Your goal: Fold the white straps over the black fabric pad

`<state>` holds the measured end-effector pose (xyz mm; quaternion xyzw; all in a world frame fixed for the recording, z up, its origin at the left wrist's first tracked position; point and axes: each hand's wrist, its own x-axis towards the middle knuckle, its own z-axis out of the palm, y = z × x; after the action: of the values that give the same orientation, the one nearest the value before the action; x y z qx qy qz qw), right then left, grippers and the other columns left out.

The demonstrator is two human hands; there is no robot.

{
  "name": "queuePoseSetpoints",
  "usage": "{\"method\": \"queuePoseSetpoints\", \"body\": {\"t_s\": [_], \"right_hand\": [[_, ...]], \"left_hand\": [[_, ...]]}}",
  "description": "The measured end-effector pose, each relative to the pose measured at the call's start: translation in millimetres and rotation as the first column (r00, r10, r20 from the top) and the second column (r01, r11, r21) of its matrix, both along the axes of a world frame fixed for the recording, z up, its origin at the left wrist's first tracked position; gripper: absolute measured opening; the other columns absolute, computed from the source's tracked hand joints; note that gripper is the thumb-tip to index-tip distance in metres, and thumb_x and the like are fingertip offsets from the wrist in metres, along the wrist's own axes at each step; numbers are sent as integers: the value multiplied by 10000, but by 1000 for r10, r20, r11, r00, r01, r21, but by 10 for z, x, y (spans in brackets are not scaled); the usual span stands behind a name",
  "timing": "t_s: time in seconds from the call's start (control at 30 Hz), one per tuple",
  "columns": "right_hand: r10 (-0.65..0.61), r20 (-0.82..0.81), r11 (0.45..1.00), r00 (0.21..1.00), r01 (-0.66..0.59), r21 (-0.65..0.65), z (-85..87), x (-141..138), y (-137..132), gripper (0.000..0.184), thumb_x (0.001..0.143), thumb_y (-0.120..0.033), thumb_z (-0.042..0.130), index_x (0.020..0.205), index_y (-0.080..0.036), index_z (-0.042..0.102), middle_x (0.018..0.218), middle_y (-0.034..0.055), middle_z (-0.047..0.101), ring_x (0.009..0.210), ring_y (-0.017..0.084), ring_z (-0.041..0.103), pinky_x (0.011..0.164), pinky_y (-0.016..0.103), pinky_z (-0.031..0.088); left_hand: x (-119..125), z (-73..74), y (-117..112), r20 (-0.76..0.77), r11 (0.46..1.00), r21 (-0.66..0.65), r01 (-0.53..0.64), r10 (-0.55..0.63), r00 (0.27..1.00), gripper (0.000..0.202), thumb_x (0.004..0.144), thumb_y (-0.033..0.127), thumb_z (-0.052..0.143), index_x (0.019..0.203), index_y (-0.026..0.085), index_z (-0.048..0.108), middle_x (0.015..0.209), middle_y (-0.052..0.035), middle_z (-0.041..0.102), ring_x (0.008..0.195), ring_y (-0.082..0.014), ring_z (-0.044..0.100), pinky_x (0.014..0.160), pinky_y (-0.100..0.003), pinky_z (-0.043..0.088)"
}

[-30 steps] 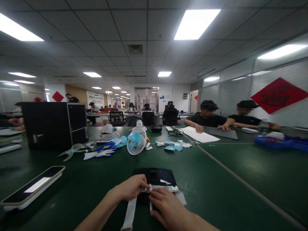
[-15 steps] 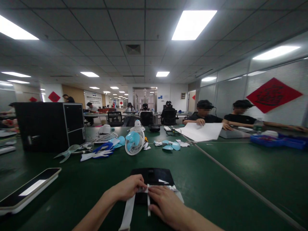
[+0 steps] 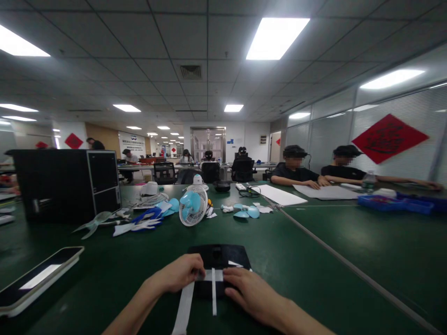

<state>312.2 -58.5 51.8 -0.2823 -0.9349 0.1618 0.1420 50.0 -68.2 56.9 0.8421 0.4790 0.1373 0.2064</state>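
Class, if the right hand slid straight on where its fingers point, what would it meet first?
Probably the narrow white strip lying across the flat black panel, just before the left hand.

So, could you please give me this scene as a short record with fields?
Surface: green table
Left hand: fingers curled over the top of the wide white strip; grip hidden
Right hand: laid flat on the black device
Between hands: narrow white strip lying across the device
Left of hands: phone
Behind: small fan, computer case
Far right: seated co-workers
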Motion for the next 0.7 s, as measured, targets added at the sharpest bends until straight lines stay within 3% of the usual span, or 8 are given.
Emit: {"method": "queuePoseSetpoints", "body": {"t_s": [0.33,0.7], "right_hand": [[-162,57,983,985,156,91,86,347,219,332,919,-268,432,862,-178,747,1004,76,701,915,183,634,837,284,471],[-183,41,983,982,181,43,66,413,301,218,841,-220,546,890,-235,758,991,40,683,926,192,619,835,299,461]], "left_hand": [[-42,95,-34,-34,991,-95,-99,96,995,179,761,121,534,851,219,655,1049,5,596,895,-134,575,755,-222,460],[-194,73,-6,-43,974,-178,-143,138,990,145,754,193,565,867,209,655,945,3,628,852,-158,588,730,-245,450]]}}
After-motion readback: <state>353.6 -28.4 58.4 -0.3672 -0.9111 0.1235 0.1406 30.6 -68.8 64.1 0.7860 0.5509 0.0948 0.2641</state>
